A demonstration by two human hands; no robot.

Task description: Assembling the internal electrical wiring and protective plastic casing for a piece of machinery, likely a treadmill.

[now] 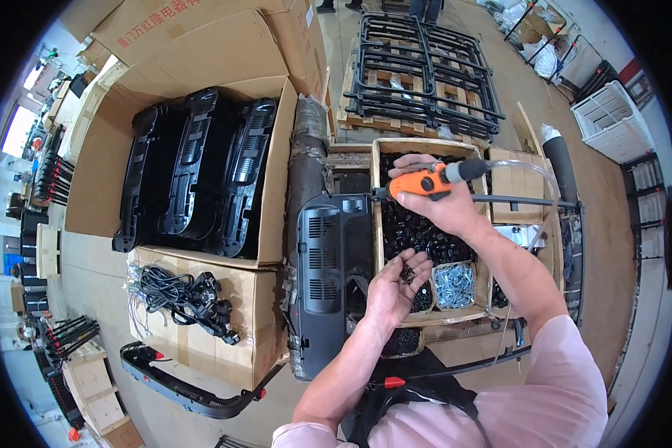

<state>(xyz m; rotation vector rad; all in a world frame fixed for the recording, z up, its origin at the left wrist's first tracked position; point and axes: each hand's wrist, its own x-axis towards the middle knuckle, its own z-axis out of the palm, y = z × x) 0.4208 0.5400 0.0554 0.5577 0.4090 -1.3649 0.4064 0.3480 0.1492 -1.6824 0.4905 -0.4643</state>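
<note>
My right hand (pixel 453 210) is wrapped round an orange power screwdriver (pixel 418 182) with a black and grey end. Its tip points left, by the upper right corner of a black plastic cover (pixel 322 261) with slotted vents; whether it touches the cover I cannot tell. A clear hose (pixel 536 169) runs from the tool's other end. Palm up and cupped, my left hand (pixel 393 293) holds several small dark screws (pixel 407 274), just right of the cover. Under both hands lies a wooden box (pixel 378 231) full of small black parts (pixel 407 243).
Silver screws (pixel 454 287) fill a small tray in the wooden box. At left, a cardboard box (pixel 97 187) holds several black covers (pixel 194 164), with bundled black cables (pixel 183 295) on another carton. Black metal frames (pixel 425 75) lie stacked on a pallet ahead; a curved black bar (pixel 194 392) lies lower left.
</note>
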